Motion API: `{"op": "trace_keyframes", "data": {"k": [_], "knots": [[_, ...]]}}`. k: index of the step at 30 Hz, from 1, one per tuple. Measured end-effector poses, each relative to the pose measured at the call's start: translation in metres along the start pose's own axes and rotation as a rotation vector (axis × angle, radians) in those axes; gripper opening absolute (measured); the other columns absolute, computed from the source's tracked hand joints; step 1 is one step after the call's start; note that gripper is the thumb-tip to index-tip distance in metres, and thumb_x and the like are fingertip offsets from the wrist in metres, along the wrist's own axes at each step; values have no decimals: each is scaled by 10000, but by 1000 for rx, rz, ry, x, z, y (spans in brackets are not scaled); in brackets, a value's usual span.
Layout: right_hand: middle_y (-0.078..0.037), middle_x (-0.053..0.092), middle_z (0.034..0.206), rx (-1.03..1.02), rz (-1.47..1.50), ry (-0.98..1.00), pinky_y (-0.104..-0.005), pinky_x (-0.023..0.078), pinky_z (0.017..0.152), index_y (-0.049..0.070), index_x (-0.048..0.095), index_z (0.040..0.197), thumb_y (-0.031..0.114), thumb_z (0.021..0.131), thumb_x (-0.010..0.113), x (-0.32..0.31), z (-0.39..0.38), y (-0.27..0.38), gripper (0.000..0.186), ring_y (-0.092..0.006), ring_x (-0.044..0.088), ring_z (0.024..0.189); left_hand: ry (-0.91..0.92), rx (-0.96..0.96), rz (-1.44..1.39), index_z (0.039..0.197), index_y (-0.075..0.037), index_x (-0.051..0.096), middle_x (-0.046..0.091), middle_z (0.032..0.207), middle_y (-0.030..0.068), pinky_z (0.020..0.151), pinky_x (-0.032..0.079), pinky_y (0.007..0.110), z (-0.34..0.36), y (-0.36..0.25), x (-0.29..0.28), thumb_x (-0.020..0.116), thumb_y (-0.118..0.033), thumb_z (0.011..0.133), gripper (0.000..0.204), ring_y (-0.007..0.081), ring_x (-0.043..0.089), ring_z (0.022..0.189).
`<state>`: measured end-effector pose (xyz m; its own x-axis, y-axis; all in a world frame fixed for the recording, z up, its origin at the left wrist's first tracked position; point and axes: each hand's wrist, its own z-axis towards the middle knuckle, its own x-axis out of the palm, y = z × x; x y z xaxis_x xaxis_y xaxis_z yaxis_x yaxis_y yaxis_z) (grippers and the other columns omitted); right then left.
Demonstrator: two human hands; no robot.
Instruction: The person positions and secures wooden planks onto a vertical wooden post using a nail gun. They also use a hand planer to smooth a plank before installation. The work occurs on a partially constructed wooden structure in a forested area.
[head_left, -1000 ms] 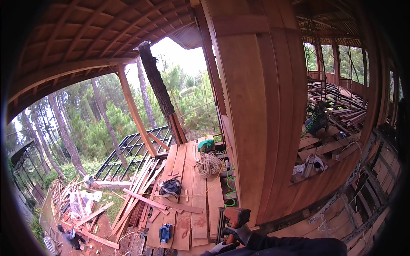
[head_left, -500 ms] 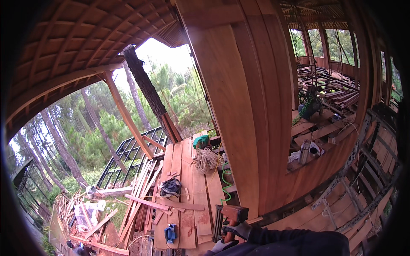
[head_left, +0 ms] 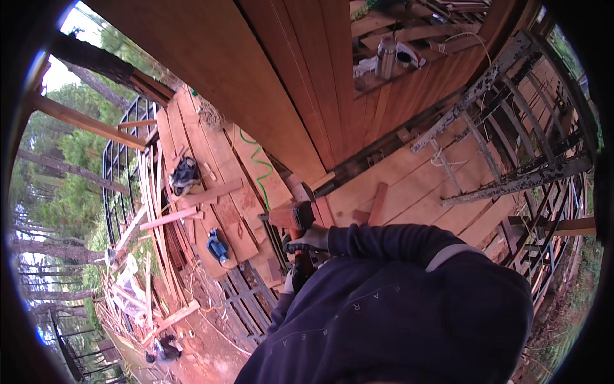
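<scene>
In front of my dark sweatshirt I hold an orange-brown and black nail gun (head_left: 288,219), with its slim dark magazine on the left side. My right hand (head_left: 310,241), in a grey glove, is closed around its grip. Lower down, my gloved left hand (head_left: 289,281) is against the tool's lower end; its fingers are partly hidden, but they appear wrapped on it. A coiled green air hose (head_left: 259,169) runs over the planks behind the nail gun; whether it joins the tool is hidden. A tall wooden board wall (head_left: 256,83) rises just beyond.
A blue power tool (head_left: 217,246) and a dark bag-like bundle (head_left: 185,174) lie on the plank platform (head_left: 220,153). A paint-worn metal ladder-like frame (head_left: 480,118) leans at right. A steel flask (head_left: 385,57) stands on a ledge. Another person (head_left: 165,349) crouches on the ground, lower left.
My view has tilted down and turned, so the roof has gone and more of my torso shows. The nail gun stays in my hands and appears farther left and higher.
</scene>
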<state>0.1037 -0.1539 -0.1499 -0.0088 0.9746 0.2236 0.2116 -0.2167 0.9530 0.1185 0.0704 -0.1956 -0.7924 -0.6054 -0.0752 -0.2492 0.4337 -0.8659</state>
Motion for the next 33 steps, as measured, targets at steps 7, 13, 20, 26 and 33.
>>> {"op": "trace_keyframes", "data": {"k": [7,13,20,26,33], "knots": [[-147,700,903,356,-190,-3,-367,532,763,-6,674,1040,510,792,761,3,-10,-53,579,-258,673,817,-103,-293,-95,1114,-35,644,626,726,43,552,487,311,-34,16,24,637,-282,920,314,165,621,618],[-105,692,974,565,630,17,-331,559,763,17,637,1111,255,861,760,16,-38,-95,367,-180,681,854,-221,-600,-261,967,-46,685,597,655,-1,448,423,285,-43,4,29,716,-364,883,331,115,537,468],[-154,636,1177,587,1276,-237,-457,524,935,30,562,1246,161,904,659,-14,-86,-144,380,-298,637,1063,2,-466,739,1215,-34,564,676,1091,220,886,500,461,-6,-60,50,700,-571,786,701,354,652,1049],[-148,622,1216,581,1259,-440,-480,492,1007,64,579,1213,372,903,650,-16,-88,-161,442,-324,612,1118,173,-271,912,1116,-28,582,701,1017,166,827,530,424,31,-59,51,687,-425,828,501,315,687,968],[-133,686,1090,1070,698,-244,-545,547,814,112,588,1239,605,911,549,13,-47,-216,593,-364,678,919,308,-28,1279,966,-58,710,733,924,119,743,547,413,53,-10,9,643,-225,826,228,265,718,885]]}}
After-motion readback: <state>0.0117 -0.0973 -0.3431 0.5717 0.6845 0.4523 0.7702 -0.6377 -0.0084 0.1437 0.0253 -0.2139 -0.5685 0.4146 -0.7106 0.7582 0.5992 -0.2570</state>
